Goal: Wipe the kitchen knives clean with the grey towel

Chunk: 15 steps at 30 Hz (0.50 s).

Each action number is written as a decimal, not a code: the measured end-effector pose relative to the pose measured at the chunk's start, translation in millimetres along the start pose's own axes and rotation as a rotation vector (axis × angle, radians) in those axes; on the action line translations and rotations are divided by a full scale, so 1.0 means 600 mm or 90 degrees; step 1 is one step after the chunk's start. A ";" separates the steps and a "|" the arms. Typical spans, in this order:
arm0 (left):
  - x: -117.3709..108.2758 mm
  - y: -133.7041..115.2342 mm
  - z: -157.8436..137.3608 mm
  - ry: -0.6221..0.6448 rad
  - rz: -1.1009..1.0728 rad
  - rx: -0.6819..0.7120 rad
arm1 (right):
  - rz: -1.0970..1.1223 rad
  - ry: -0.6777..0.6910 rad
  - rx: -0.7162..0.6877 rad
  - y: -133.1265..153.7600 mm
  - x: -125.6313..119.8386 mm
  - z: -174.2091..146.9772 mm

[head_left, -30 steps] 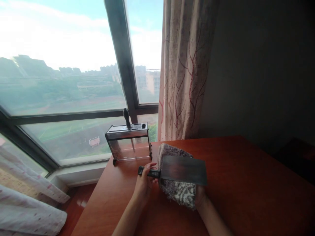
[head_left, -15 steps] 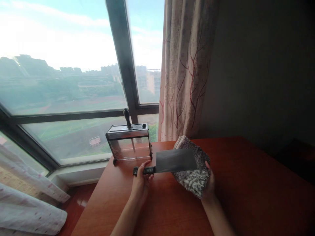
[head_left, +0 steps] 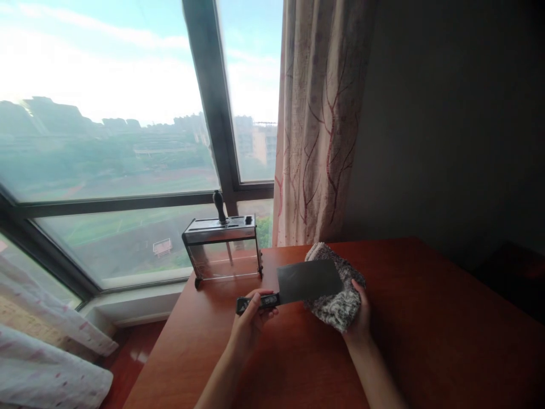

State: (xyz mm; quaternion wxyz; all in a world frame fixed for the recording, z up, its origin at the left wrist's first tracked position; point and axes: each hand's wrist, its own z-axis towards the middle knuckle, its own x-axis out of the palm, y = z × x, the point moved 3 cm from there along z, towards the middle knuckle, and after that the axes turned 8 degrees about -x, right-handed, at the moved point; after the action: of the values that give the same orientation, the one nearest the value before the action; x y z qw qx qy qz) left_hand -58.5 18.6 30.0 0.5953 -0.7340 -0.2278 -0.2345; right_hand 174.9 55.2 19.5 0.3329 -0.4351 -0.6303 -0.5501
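My left hand (head_left: pixel 253 318) is closed around the black handle of a cleaver (head_left: pixel 309 281), with the thumb on top. The broad dark blade points right, its flat side turned towards me. Behind the blade's right end is a fluffy grey and white cloth (head_left: pixel 336 312), bunched up and partly hidden by the blade. My right hand (head_left: pixel 360 312) grips that cloth from its right side, thumb on the near face and the other fingers mostly out of sight. Both things are held up over the brown table (head_left: pixel 293 369).
A clear-sided knife block (head_left: pixel 223 255) with a metal top stands at the table's back left; a dark handle (head_left: pixel 219 205) sticks up from it. Behind are a large window and a patterned curtain (head_left: pixel 319 142). The table's left edge drops to a reddish floor.
The cleaver has moved slightly right, and its handle end has dropped a little. The cloth's upper edge sits lower and its bottom tip higher, with my right hand still on it.
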 end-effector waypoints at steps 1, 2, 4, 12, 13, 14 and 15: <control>0.001 0.000 -0.001 0.018 -0.009 -0.011 | 0.004 0.009 0.007 0.000 0.001 0.000; 0.002 -0.001 -0.002 0.029 -0.019 -0.022 | 0.007 0.017 0.013 0.001 0.001 -0.001; 0.002 -0.001 -0.001 0.025 -0.036 -0.038 | 0.006 0.025 0.013 0.003 0.001 -0.001; 0.003 0.012 0.009 -0.059 -0.018 -0.095 | 0.026 0.016 -0.044 0.022 -0.018 0.006; 0.004 0.015 0.009 -0.062 -0.031 -0.101 | 0.029 0.016 -0.048 0.023 -0.017 0.006; 0.006 0.017 0.008 -0.067 -0.047 -0.102 | 0.029 0.021 -0.044 0.022 -0.014 0.005; 0.007 0.019 0.008 -0.072 -0.063 -0.096 | 0.028 0.032 -0.032 0.020 -0.010 0.003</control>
State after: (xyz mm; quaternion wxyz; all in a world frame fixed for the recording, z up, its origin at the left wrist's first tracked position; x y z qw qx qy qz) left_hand -48.2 21.2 23.1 0.5121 -0.7768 -0.2788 -0.2381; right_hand 188.4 56.2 18.6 0.3497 -0.4427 -0.5981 -0.5693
